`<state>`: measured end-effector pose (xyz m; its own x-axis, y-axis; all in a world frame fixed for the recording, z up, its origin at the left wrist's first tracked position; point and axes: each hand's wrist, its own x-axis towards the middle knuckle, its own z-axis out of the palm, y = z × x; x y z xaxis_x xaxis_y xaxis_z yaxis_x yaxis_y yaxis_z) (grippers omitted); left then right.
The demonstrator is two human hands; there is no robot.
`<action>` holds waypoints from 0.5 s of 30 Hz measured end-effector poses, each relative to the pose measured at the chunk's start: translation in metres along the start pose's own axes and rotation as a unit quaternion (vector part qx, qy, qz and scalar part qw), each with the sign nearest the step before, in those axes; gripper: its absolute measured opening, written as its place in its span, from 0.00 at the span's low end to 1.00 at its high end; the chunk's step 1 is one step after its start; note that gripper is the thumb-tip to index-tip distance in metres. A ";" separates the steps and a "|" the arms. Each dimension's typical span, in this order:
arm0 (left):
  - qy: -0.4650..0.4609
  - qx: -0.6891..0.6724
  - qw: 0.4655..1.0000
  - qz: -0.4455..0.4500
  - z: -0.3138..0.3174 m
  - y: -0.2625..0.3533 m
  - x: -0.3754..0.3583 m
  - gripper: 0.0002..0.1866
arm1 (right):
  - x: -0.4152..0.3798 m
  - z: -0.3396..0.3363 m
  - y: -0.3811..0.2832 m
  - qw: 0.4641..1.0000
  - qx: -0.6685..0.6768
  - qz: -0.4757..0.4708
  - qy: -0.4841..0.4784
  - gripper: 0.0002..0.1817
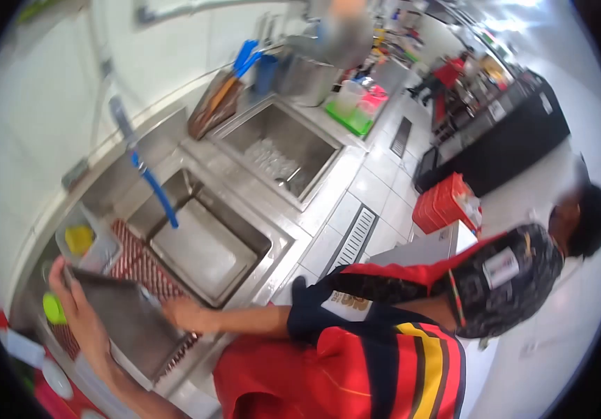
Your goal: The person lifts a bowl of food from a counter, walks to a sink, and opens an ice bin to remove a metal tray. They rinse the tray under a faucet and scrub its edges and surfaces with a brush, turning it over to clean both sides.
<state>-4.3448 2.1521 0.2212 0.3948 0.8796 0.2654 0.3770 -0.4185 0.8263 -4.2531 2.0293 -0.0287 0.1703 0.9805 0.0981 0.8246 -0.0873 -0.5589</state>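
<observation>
A rectangular metal pan [129, 321] is tilted over the left side of the sink counter, on a red-brown patterned mat [150, 262]. My left hand [73, 300] grips the pan's left rim, with fingers around the edge. At the pan's right side is my right hand [185, 314], its fingers curled; whether they hold anything is hard to make out. Beside the pan, the near sink basin [262, 255] contains another flat metal pan [206, 244]. A blue-ended hose [154, 192] hangs above that basin.
A tub with a yellow sponge [79, 239] stands behind the pan, a bright green item [54, 308] beside it. The second basin [307, 192] holds clear items. Blue-handled utensils [244, 59] stand behind. Another person [517, 279] is close on the right, near a red crate [443, 202].
</observation>
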 end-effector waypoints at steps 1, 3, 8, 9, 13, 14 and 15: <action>0.001 -0.008 1.000 -0.023 0.000 0.006 -0.002 0.22 | -0.011 0.001 -0.006 0.999 -0.017 0.003 -0.042 0.11; 0.000 0.000 1.000 -0.022 0.005 0.013 0.001 0.22 | 0.002 0.005 -0.001 0.998 -0.003 0.005 -0.056 0.11; -0.008 -0.015 1.000 -0.025 0.005 0.011 -0.003 0.22 | 0.020 0.006 0.000 0.997 0.047 0.013 -0.055 0.09; -0.004 -0.012 1.000 -0.022 0.003 0.007 -0.003 0.22 | 0.017 0.000 -0.002 0.994 0.074 0.009 -0.077 0.07; -0.005 -0.022 1.000 -0.020 0.003 0.005 -0.002 0.23 | 0.018 -0.018 -0.002 0.983 0.153 0.023 -0.099 0.07; -0.008 -0.027 0.999 -0.024 0.002 0.007 -0.001 0.23 | 0.024 -0.019 -0.002 0.981 0.169 0.032 -0.089 0.09; -0.004 -0.017 1.000 -0.016 0.002 0.005 -0.001 0.23 | 0.027 -0.012 -0.004 0.974 0.201 0.073 -0.078 0.10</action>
<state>-4.3415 2.1490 0.2238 0.3897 0.8906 0.2342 0.3615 -0.3819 0.8506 -4.2455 2.0540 -0.0133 0.1612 0.9801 -0.1154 0.5137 -0.1832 -0.8382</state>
